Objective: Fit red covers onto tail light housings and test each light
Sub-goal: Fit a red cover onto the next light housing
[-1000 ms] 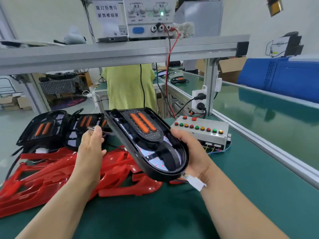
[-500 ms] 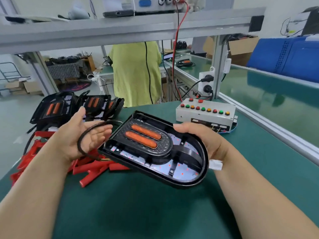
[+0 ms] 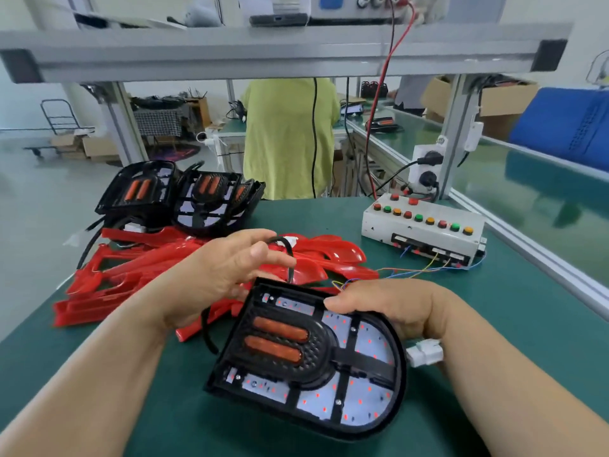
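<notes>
A black tail light housing [image 3: 306,364] is held at six o'clock over the green desk [image 3: 510,308], its edge clasped by the right grip [image 3: 395,308]. Its cable [image 3: 287,252] is pinched by the left grip [image 3: 217,268]. Red covers [image 3: 131,275] are piled at ten o'clock.

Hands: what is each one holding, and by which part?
The right hand grips the black tail light housing by its far edge; the left hand holds its black cable near the plug end.
</notes>
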